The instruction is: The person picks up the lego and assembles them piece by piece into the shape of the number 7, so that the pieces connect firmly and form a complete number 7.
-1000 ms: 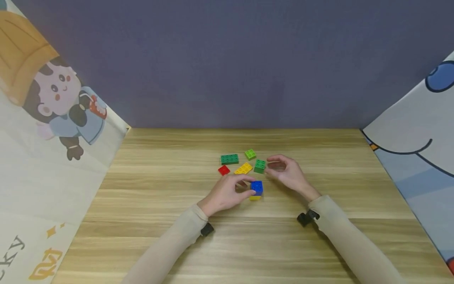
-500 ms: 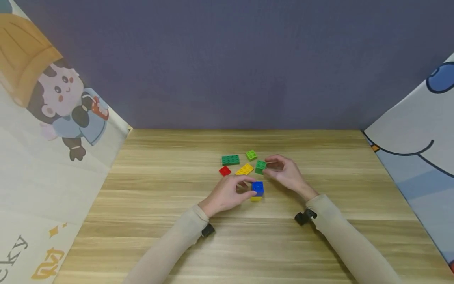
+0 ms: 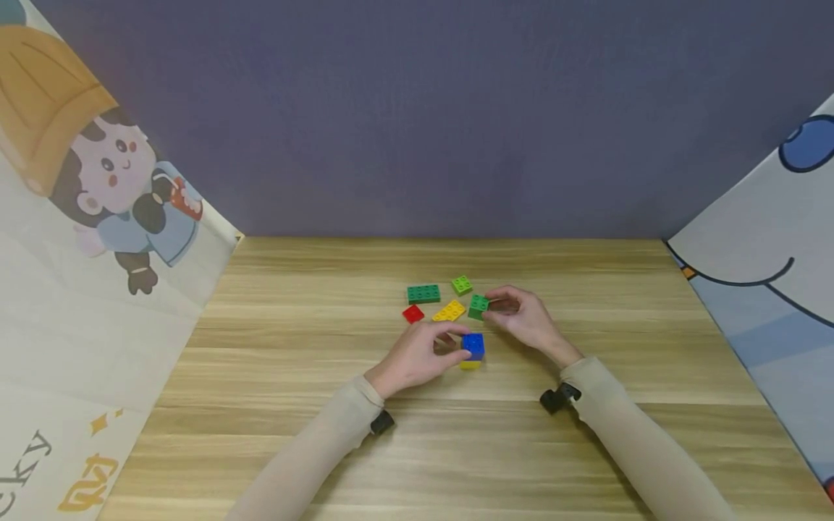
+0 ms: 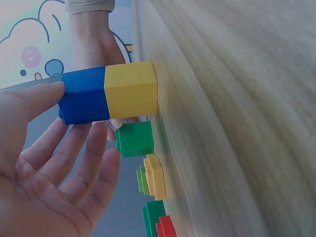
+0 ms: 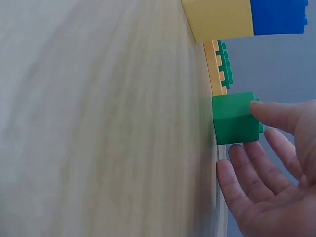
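A blue building brick sits on top of a yellow brick, both standing on the table. My left hand pinches the blue brick between thumb and fingers from its left side, as the left wrist view shows too. Just beyond, a square green brick stands on the table. My right hand pinches that green brick from the right; in the right wrist view its thumb lies on the near side and fingers are at the far side, partly hidden by the brick.
Around the green brick lie a flat yellow brick, a small lime brick, a long dark green brick and a red piece. The wooden table ends at a dark wall panel, with printed cloths at both sides.
The right hand has moved slightly left, and its fingers have closed onto the green brick. The left hand stays on the blue brick; the bricks have not visibly moved on the table.
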Demonstrator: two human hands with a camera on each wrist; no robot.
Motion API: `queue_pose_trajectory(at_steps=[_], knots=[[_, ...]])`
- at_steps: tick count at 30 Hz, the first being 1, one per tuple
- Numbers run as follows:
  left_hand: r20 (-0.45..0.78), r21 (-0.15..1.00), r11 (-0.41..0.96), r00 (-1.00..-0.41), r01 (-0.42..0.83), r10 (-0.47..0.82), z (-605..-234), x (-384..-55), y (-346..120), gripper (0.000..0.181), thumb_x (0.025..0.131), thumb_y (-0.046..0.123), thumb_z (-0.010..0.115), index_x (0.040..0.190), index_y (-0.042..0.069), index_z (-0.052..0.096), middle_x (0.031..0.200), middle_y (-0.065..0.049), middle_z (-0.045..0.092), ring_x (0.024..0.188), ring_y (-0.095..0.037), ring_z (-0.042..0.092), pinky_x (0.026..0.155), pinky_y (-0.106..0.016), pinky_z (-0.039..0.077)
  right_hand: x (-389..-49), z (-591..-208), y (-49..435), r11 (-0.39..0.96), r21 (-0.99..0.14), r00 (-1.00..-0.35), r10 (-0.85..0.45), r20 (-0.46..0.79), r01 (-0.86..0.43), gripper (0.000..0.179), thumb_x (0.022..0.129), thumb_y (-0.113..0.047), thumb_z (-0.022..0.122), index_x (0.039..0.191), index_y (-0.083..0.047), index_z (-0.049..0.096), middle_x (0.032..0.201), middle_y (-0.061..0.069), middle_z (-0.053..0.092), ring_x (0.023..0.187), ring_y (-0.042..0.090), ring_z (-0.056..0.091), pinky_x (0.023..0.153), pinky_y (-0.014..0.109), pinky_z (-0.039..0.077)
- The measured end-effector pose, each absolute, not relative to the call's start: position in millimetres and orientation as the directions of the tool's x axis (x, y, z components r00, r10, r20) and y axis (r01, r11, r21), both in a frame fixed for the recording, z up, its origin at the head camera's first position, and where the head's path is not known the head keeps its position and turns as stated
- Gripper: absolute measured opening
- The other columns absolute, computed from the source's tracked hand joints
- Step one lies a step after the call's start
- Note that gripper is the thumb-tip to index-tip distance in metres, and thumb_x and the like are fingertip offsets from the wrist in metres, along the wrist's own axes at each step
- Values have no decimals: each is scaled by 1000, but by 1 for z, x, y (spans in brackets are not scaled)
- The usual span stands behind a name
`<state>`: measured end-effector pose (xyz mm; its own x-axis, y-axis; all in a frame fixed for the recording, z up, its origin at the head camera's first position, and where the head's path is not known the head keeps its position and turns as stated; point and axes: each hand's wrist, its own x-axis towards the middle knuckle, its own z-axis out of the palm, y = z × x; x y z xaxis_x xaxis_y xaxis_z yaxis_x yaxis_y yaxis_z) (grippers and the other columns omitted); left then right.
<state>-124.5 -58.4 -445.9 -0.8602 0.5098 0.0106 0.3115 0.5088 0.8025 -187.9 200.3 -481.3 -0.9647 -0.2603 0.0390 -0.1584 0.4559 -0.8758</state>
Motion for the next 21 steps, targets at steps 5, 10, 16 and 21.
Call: queue_pose_trajectory(at_steps=[5, 10, 16, 21], knots=[[16, 801, 510, -862, 315, 507, -446, -126, -57, 36, 101, 30, 76, 135, 21, 73, 130, 3, 76, 104, -10, 74, 89, -26, 60, -190, -480, 201, 466, -871, -964, -263, 32, -156, 36, 96, -18, 81, 129, -5, 71, 128, 19, 75, 114, 36, 74, 98, 50, 62], [17, 801, 510, -864, 313, 503, -444, -128, -55, 36, 101, 30, 76, 135, 21, 73, 131, 3, 76, 105, -11, 74, 90, -26, 60, -193, -479, 203, 471, -868, -964, -265, 32, -159, 35, 97, -18, 80, 129, -5, 71, 127, 19, 75, 113, 36, 75, 96, 50, 63], [15, 807, 506, -868, 304, 497, -444, -130, -54, 36, 100, 30, 77, 135, 20, 73, 131, 3, 76, 105, -10, 73, 91, -26, 60, -197, -477, 205, 461, -873, -963, -269, 33, -159, 34, 97, -18, 80, 128, -5, 72, 126, 18, 75, 113, 36, 75, 96, 50, 63], [33, 804, 504, -870, 315, 492, -444, -133, -52, 36, 100, 30, 78, 134, 18, 74, 128, 2, 75, 105, -10, 73, 92, -27, 60, -201, -475, 208, 473, -868, -965, -260, 25, -150, 34, 97, -19, 80, 128, -7, 71, 127, 17, 75, 113, 35, 75, 98, 52, 62]])
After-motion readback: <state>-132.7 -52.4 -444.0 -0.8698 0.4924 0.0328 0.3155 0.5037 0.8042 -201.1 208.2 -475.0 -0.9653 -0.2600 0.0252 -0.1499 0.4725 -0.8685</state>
